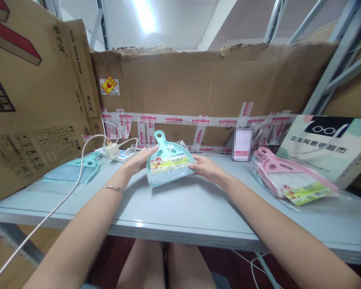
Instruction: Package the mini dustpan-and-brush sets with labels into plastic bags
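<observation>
Both hands hold up a teal dustpan and brush set (168, 154) in clear plastic wrap, with a yellow-green label strip across it, over the middle of the table. My left hand (140, 159) grips its left edge, the fingers partly behind the pan. On the right edge, my right hand (207, 168) pinches the wrapped pan by the label's end. Another teal dustpan set (75, 169) lies on the table to the left. Over on the right lie pink dustpan sets (289, 172), wrapped in plastic and labelled, seemingly stacked.
A white charger (112, 151) plugs into a power strip (128, 154); its white cable (82, 168) runs across the table's left side. A phone (242, 144) stands at the back. Cardboard (180, 84) walls the rear, a large carton (39, 104) the left, a printed box (325, 148) the right.
</observation>
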`<state>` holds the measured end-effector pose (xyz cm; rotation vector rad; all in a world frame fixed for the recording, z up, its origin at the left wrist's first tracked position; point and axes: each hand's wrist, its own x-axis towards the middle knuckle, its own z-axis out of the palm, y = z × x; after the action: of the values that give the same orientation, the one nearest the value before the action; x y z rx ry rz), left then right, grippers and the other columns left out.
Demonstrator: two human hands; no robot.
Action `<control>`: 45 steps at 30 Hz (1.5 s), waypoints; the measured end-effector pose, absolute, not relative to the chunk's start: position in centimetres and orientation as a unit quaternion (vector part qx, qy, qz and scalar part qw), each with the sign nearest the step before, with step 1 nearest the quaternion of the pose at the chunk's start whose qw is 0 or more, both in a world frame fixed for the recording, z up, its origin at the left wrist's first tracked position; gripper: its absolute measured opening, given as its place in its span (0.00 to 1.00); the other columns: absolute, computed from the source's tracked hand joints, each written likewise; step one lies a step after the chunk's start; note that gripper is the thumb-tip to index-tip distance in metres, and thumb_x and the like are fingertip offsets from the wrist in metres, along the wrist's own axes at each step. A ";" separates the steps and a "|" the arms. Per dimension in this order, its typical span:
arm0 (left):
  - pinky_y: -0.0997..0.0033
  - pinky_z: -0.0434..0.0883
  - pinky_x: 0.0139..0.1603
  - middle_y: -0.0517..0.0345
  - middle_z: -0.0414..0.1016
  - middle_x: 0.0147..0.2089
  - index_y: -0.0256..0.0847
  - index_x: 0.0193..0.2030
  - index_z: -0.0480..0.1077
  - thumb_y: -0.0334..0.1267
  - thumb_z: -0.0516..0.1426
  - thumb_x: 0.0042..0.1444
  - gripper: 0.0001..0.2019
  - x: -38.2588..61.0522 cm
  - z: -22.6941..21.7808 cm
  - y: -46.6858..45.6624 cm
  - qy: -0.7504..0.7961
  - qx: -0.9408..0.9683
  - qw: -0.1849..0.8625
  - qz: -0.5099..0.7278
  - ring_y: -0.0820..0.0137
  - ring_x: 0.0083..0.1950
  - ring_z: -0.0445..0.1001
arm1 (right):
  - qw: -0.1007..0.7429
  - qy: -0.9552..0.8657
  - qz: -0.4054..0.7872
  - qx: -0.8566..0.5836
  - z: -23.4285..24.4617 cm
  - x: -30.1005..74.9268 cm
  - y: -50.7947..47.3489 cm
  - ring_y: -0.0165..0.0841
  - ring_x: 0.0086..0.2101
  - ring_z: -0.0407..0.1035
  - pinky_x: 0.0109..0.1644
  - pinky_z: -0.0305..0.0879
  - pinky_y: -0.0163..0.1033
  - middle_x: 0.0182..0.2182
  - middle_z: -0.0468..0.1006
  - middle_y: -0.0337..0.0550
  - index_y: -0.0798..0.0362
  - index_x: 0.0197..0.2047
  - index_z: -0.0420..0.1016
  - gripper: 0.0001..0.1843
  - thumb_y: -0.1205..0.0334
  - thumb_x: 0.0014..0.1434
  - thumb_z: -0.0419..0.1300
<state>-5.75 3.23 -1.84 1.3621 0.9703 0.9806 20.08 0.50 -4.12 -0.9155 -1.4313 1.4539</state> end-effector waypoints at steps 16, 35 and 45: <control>0.69 0.71 0.33 0.50 0.78 0.30 0.34 0.31 0.73 0.37 0.66 0.42 0.11 -4.5 -1.4 2.5 0.444 0.536 0.557 0.453 0.67 0.30 0.76 | 0.359 -0.854 0.085 -0.366 -3.1 18.4 -1.4 0.39 0.42 0.64 0.55 0.50 0.50 0.35 0.77 0.42 0.47 0.35 0.75 0.16 0.45 0.58 0.53; 0.70 0.72 0.36 0.54 0.78 0.39 0.40 0.42 0.71 0.55 0.56 0.52 0.21 -2.3 -2.0 2.7 0.379 0.481 0.462 0.642 0.66 0.39 0.76 | 0.529 -0.483 0.590 -0.373 -4.1 16.9 -0.6 0.32 0.35 0.74 0.39 0.65 0.36 0.35 0.80 0.43 0.52 0.33 0.72 0.12 0.54 0.48 0.63; 0.66 0.64 0.57 0.50 0.73 0.53 0.39 0.52 0.70 0.53 0.47 0.61 0.24 -2.1 -2.0 2.3 0.366 0.520 0.279 0.719 0.63 0.57 0.69 | 0.549 -0.314 0.720 -0.287 -4.2 15.7 -1.2 0.30 0.32 0.73 0.43 0.72 0.37 0.32 0.78 0.40 0.51 0.35 0.69 0.06 0.66 0.54 0.52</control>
<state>-2.09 2.27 -2.00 1.3943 0.9822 1.9296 15.67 -1.22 -4.19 -0.6789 -0.7425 1.7050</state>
